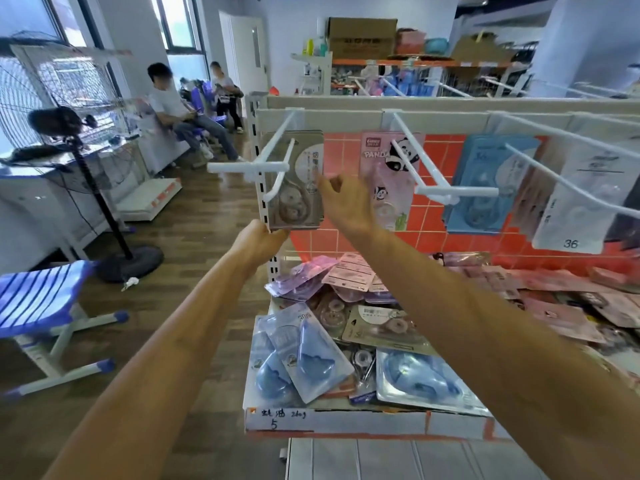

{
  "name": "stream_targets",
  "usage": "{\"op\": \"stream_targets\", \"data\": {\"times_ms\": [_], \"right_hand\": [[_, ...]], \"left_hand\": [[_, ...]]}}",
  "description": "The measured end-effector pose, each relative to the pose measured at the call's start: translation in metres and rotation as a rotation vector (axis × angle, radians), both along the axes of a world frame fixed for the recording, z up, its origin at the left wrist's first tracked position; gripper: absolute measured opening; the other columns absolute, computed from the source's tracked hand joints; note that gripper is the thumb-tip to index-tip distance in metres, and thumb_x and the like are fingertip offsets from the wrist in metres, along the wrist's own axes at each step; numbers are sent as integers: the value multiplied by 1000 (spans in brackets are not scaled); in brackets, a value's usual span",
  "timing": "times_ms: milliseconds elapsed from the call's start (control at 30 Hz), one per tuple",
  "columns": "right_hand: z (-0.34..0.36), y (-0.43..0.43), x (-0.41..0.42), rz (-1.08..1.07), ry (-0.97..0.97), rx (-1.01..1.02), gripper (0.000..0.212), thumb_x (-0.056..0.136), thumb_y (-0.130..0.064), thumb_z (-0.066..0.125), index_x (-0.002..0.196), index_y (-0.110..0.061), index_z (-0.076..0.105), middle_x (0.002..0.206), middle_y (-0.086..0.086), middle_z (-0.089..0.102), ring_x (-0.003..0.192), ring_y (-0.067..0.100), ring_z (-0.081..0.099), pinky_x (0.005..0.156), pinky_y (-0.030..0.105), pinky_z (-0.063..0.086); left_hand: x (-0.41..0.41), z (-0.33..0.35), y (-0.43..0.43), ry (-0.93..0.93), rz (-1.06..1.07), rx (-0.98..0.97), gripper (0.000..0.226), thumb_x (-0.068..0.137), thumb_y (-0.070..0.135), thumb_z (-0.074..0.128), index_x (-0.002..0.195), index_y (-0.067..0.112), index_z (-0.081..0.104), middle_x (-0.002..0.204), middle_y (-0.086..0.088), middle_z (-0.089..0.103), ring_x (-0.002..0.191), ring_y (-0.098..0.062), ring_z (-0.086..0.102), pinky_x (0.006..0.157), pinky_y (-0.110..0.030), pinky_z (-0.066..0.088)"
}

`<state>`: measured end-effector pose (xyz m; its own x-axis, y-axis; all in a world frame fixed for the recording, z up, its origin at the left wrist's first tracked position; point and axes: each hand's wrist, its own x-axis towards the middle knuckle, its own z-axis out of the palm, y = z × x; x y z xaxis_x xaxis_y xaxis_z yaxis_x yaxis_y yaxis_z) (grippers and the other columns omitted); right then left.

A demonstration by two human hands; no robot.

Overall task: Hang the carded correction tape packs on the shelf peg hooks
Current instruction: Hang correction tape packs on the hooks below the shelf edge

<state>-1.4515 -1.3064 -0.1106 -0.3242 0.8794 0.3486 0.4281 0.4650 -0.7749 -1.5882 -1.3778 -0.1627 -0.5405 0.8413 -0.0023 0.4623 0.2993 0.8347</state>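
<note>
Off to the left there's a pedestal fan [104, 209] and a blue striped stool [41, 292], both well clear of the shelf. A messy pile of loose packs [346, 327] sits on the shelf below. Up on the rack, a pink panda pack [381, 157], blue packs [485, 188] and a white pack marked 36 [581, 202] hang on the other hooks.

The grey correction tape pack [301, 188] is up at the leftmost peg hook [273, 147], and the hook's wire crosses in front of its face. Can't tell if the hole is threaded. The left hand [259, 240] pinches the pack's bottom left corner from below. The right hand [346, 202] is at its right edge, with thumb and forefinger tips [322, 181] close together and the other fingers loosely curled. Whether that's a pinch or just a touch, can't tell.
</note>
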Motion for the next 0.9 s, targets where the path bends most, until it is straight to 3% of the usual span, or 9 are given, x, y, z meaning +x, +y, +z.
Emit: {"op": "stream_targets", "data": {"times_ms": [67, 167, 267, 367, 600, 767, 900], "right_hand": [[-19, -2, 15, 17, -95, 24, 29, 98, -34, 44, 78, -15, 54, 80, 10, 59, 74, 25, 54, 70, 32, 44], [-54, -9, 41, 69, -190, -21, 32, 98, -24, 46, 70, -12, 56, 69, 5, 56, 62, 19, 47, 61, 27, 34], [-84, -9, 67, 73, -347, -20, 33, 97, -33, 48, 112, -9, 67, 113, 9, 68, 102, 29, 61, 82, 32, 45], [-96, -7, 100, 46, -413, 5, 37, 96, -34, 52, 124, -11, 61, 125, 9, 63, 117, 28, 56, 93, 34, 42], [-104, 15, 191, 52, -477, 112, 29, 90, -20, 55, 112, -6, 67, 114, 13, 68, 109, 32, 59, 89, 37, 44], [-108, 33, 264, 12, -444, 131, 33, 86, -15, 59, 118, -7, 64, 116, 14, 66, 112, 32, 58, 92, 38, 45], [-110, 46, 321, -25, -382, 148, 39, 76, -7, 57, 113, -13, 67, 107, 14, 70, 100, 34, 63, 77, 37, 48]], "left_hand": [[10, -13, -4, 32, 13, -106, 29, 93, 27, 56, 111, 7, 64, 106, -10, 64, 97, -27, 61, 80, -36, 52], [33, -26, -2, 136, -53, -245, 37, 93, 25, 57, 119, -1, 60, 115, -17, 63, 100, -28, 58, 83, -37, 47], [67, -31, 6, 356, -171, -316, 39, 96, 25, 49, 125, 0, 56, 121, -18, 60, 105, -29, 56, 83, -30, 41], [103, -36, 16, 546, -220, -300, 43, 93, 28, 52, 128, 4, 54, 128, -18, 59, 116, -33, 56, 92, -34, 43], [191, -46, 45, 701, -295, -239, 53, 90, 36, 59, 133, 7, 47, 132, -16, 55, 120, -33, 52, 96, -40, 43], [270, -47, 70, 779, -412, -110, 42, 87, 23, 58, 128, 13, 54, 124, -14, 61, 114, -35, 56, 91, -43, 47], [335, -53, 95, 826, -490, -66, 38, 79, 16, 58, 117, 16, 63, 114, -11, 68, 104, -32, 63, 80, -40, 52]]}}
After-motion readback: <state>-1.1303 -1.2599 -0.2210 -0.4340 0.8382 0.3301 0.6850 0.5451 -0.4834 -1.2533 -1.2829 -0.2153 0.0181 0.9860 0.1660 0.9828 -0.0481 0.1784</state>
